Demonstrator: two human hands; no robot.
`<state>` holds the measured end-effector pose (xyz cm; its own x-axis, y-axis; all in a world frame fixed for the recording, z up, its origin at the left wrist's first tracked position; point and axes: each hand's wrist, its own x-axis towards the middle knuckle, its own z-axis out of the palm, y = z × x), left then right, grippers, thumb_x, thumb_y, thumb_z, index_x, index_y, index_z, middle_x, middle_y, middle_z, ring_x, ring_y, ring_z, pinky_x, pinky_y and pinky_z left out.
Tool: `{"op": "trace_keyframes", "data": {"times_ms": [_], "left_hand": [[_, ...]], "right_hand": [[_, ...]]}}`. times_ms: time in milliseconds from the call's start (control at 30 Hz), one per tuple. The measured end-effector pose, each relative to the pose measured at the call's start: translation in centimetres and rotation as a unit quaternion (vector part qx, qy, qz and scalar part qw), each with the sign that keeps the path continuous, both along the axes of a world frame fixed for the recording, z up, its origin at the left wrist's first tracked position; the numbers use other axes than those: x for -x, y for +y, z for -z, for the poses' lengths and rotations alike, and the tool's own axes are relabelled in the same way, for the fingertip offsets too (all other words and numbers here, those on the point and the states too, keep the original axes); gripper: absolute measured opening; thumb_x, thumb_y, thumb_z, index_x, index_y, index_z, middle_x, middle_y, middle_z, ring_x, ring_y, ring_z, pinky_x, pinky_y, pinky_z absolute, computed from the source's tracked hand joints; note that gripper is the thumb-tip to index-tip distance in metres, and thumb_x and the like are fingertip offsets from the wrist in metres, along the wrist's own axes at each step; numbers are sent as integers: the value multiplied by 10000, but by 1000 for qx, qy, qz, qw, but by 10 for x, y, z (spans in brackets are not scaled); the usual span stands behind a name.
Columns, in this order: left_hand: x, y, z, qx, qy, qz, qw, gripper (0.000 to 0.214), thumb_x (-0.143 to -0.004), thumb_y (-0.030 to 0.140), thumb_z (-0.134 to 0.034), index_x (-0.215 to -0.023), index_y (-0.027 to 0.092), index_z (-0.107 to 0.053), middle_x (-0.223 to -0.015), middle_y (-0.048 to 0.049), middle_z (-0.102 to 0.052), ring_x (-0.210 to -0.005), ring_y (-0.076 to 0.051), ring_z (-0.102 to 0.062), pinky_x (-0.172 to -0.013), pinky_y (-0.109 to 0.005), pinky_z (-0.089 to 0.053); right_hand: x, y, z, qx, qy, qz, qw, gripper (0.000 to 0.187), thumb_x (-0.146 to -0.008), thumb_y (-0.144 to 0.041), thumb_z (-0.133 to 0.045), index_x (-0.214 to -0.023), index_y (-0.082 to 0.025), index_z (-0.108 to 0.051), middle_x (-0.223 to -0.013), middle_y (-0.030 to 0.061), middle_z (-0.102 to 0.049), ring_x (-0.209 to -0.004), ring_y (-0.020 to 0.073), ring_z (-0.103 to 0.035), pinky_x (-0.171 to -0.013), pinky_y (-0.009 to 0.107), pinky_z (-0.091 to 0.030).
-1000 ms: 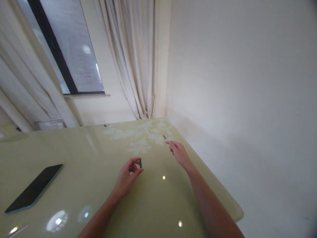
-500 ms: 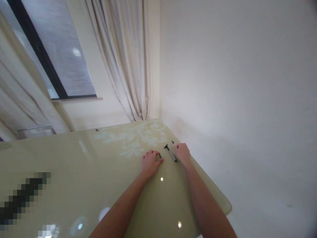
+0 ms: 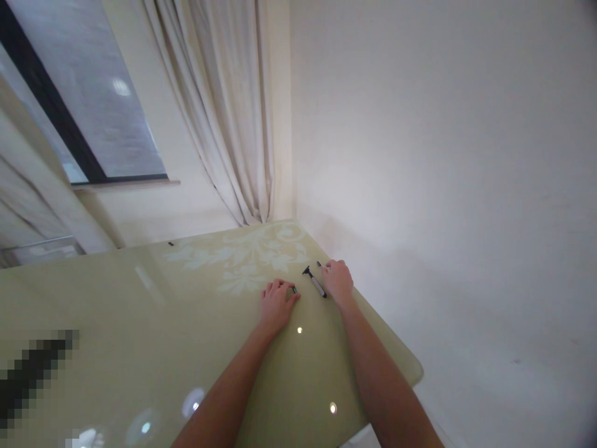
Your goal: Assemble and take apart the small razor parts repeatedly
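Both of my hands rest on a glossy pale green table (image 3: 140,336) near its far right corner. My left hand (image 3: 275,303) lies knuckles up with fingers curled, its fingertips pinching a small dark piece (image 3: 295,290) against the tabletop. My right hand (image 3: 337,280) sits a little farther right, fingers curled, touching another small dark piece (image 3: 319,264) at its fingertips. Between the two hands lies a razor (image 3: 314,282) with a dark head and a pale handle, flat on the table.
A pixelated dark flat object (image 3: 32,373) lies at the table's left edge. A tiny dark bit (image 3: 170,243) sits at the table's far edge. Cream curtains (image 3: 224,112) and a window (image 3: 79,106) stand behind; a white wall (image 3: 443,155) runs along the right.
My left hand carried the small dark piece from mid-air down to the tabletop, farther out. My right hand drew in beside the razor, which has come into view. The view shifted slightly right.
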<state>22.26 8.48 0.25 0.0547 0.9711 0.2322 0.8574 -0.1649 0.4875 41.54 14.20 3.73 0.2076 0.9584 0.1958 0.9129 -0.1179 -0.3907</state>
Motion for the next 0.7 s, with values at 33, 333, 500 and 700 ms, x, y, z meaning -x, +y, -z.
{"op": "trace_keyframes", "data": {"times_ms": [33, 333, 500, 700], "left_hand": [[2, 0, 0, -2, -3, 2, 1000, 345, -959, 402, -606, -1224, 221, -732, -1264, -137, -678, -1203, -330, -586, -1013, -454, -421], [132, -42, -5, -3, 6, -43, 999, 301, -918, 364, -586, -1142, 262, -759, -1220, -106, -728, -1161, -309, -644, -1029, -450, -476], [231, -73, 8, -10, 25, -140, 990, 406, -903, 475, -542, -1140, 248, -782, -1210, -107, -746, -1143, -346, -674, -1012, -480, -499], [235, -81, 13, -1, 45, -167, 985, 433, -946, 472, -509, -1201, 247, -776, -1262, -117, -720, -1177, -346, -641, -1023, -488, -480]], "right_hand": [[2, -1, -1, -6, -4, -7, 1000, 261, -1011, -277, -540, -1098, -157, -755, -1183, 165, -676, -1083, 256, -658, -840, 303, -467], [23, -6, 5, 11, -29, -71, 997, 187, -976, -286, -608, -999, -177, -759, -1053, 134, -745, -1005, 262, -687, -795, 308, -469], [33, -13, 9, 18, -20, -103, 994, 174, -943, -172, -609, -1016, -141, -764, -1071, 180, -744, -1010, 296, -697, -800, 334, -478], [77, -31, 6, -2, 33, -224, 974, 146, -919, -193, -664, -1018, -148, -761, -1001, 90, -768, -899, 188, -694, -803, 258, -468]]}}
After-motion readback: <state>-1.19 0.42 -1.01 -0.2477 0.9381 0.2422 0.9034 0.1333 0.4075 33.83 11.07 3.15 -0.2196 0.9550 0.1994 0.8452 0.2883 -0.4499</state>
